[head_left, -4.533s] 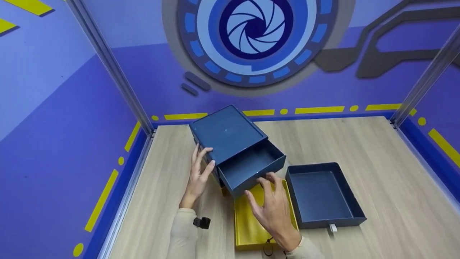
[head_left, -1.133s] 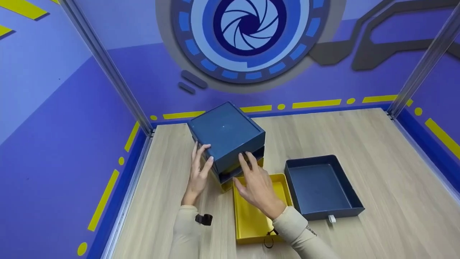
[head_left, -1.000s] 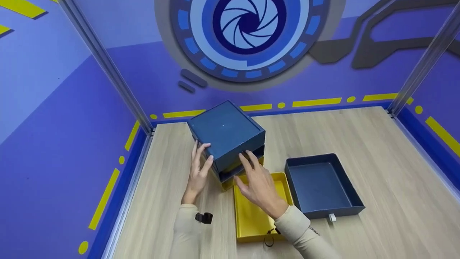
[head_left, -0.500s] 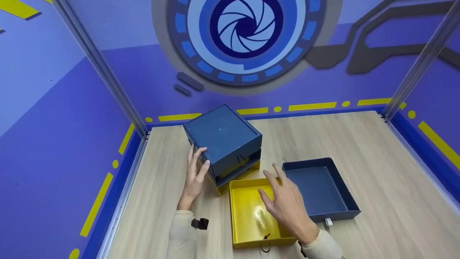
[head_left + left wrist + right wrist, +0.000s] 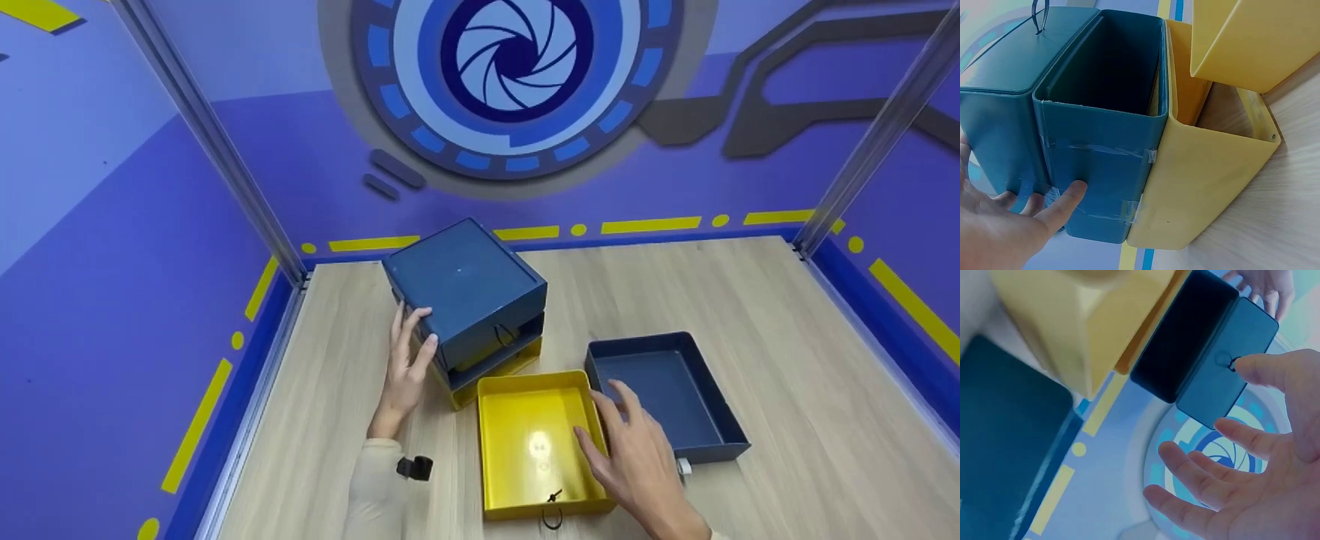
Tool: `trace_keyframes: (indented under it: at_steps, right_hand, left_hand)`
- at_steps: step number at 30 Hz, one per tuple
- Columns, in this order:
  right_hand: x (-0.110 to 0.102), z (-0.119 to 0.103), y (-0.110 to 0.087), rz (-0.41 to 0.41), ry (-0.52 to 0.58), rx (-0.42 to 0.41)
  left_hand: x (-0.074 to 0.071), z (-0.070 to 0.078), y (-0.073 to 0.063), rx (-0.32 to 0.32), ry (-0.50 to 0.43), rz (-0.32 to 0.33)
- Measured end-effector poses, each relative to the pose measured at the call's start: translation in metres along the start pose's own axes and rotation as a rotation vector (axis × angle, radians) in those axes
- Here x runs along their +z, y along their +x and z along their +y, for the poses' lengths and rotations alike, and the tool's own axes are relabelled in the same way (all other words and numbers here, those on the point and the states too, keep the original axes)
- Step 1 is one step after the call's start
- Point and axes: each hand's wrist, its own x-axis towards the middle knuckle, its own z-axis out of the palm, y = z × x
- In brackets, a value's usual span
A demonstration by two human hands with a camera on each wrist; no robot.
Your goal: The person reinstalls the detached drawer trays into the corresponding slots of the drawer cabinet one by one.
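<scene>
A stacked drawer unit stands at an angle, its dark blue upper part [image 5: 461, 277] over a yellow frame [image 5: 1185, 174]. The top drawer front [image 5: 491, 330] is pushed in and carries a black cord loop [image 5: 504, 334]. Beneath it, the blue middle slot [image 5: 1109, 62] and the yellow bottom slot gape without drawers. My left hand [image 5: 405, 375] rests its spread fingers against the unit's left side. A yellow drawer [image 5: 517, 442] lies before the unit. My right hand [image 5: 634, 450] hovers with parted, slightly bent fingers at its right wall, holding nothing.
To the right of the yellow drawer lies a dark blue drawer [image 5: 667, 382] with a white tab [image 5: 683, 466]; the right hand partly covers it. Printed blue panels [image 5: 300, 165] wall in the wooden table [image 5: 810, 390] at the back and sides.
The top drawer, partly pulled out earlier, has slid fully into the unit. My right hand has left its front and moved right and nearer, to the yellow drawer. The left hand stays.
</scene>
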Motion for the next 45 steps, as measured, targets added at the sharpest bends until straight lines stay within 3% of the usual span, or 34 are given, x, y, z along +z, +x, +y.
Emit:
trace_keyframes:
  at_steps: [5,13,23,27,31,34,39,45]
  right_hand:
    - [0.000,0.014,-0.017,-0.030,-0.026,0.058]
    - [0.001,0.044,-0.043,0.043,-0.064,0.100]
    - [0.001,0.065,-0.047,0.092,-0.127,0.146]
    - [0.004,0.073,-0.054,0.020,-0.149,0.226]
    - [0.011,0.080,-0.057,-0.114,-0.164,0.339]
    - [0.018,0.083,-0.058,-0.124,-0.146,0.365]
    - [0.023,0.088,-0.060,-0.064,-0.053,0.371]
    - [0.020,0.090,-0.057,-0.082,0.025,0.391]
  left_hand:
    - [0.001,-0.001,-0.001,-0.002,0.004,0.000]
    - [0.000,-0.002,-0.001,-0.005,0.011,-0.003]
    - [-0.002,0.000,0.000,0.007,0.017,0.000]
    - [-0.001,0.000,0.000,0.008,0.013,-0.002]
    - [0.000,0.000,0.000,0.006,0.010,0.002]
    - [-0.001,0.000,0.000,0.006,0.014,0.005]
    - [-0.001,0.001,-0.001,0.001,0.023,0.000]
    - [0.000,0.001,-0.001,0.006,0.015,0.002]
